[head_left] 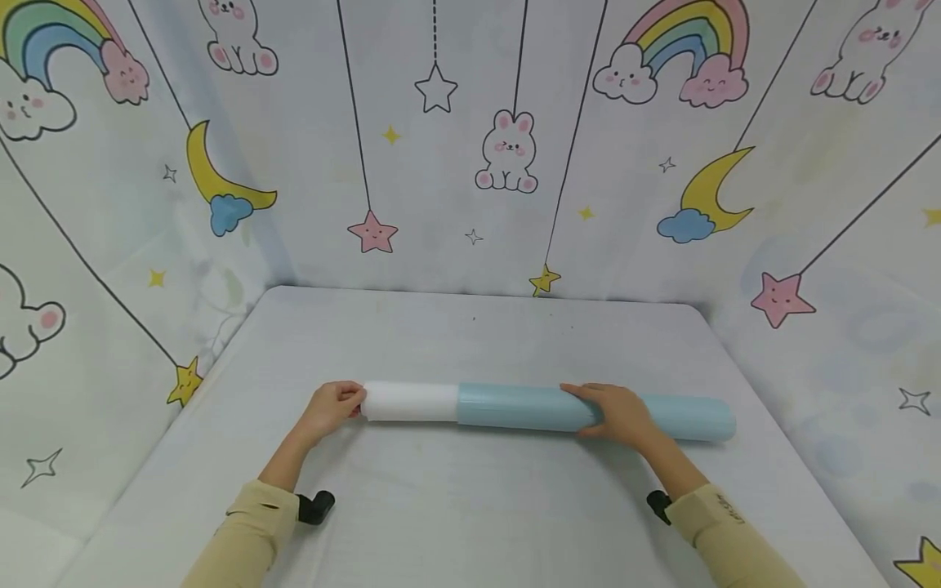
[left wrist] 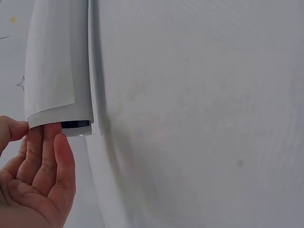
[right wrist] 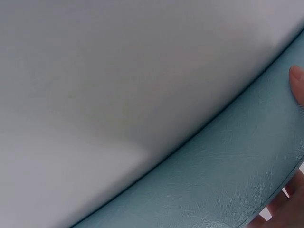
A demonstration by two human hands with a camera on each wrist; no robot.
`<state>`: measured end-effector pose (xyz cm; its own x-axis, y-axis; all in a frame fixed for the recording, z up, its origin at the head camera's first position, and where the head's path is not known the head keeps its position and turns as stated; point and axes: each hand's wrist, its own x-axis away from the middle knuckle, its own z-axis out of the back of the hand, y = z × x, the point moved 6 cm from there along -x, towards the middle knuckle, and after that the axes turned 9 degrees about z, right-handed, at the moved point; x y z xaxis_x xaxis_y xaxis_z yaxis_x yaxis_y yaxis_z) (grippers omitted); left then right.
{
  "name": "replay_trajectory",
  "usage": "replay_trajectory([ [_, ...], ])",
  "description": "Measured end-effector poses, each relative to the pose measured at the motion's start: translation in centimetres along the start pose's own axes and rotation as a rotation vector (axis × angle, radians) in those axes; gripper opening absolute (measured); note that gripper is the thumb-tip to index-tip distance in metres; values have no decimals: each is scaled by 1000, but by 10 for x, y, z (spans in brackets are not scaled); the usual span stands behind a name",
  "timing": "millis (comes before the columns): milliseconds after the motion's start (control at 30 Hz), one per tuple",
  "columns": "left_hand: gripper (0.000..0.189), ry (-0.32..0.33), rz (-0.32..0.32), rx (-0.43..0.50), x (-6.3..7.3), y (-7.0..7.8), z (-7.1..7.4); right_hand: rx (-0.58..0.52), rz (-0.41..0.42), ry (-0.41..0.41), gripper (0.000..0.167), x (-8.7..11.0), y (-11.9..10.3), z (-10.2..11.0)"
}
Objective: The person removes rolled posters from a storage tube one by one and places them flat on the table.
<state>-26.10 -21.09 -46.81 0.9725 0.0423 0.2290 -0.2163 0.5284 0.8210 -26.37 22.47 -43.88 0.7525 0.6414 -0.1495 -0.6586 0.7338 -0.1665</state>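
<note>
A long light blue tube with a faintly creased, leather-like surface lies crosswise on the table. From its left end sticks out a rolled white sheet, maybe paper. My left hand pinches the rim at the roll's left end; in the left wrist view the thumb is outside and some fingertips are inside the opening. Something dark shows within that opening. Around the blue tube, right of its middle, my right hand grips with the thumb on the near side and fingers over the far side. The tube's underside is hidden.
The white-covered table has rounded far corners. Behind and beside it hangs a white backdrop printed with rabbits, stars, moons and rainbows. Black devices are worn at both wrists, by the beige sleeves.
</note>
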Motion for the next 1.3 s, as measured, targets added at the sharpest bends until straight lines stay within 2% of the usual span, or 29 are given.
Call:
replay_trajectory([
  [567, 33, -3, 2, -16, -3, -5, 6, -24, 4, 21, 78, 19, 16, 9],
  [1000, 37, 3, 16, -37, 0, -3, 8, -29, -18, 3, 80, 22, 21, 5],
  [1133, 38, 56, -11, -120, 3, 5, 11, -35, -22, 3, 80, 22, 22, 4],
  [1200, 42, 118, -47, -215, 6, 14, 14, -32, -20, 3, 80, 22, 22, 4],
  [1300, 51, 229, -155, -399, 10, 32, 15, -27, -18, 5, 80, 21, 22, 4],
])
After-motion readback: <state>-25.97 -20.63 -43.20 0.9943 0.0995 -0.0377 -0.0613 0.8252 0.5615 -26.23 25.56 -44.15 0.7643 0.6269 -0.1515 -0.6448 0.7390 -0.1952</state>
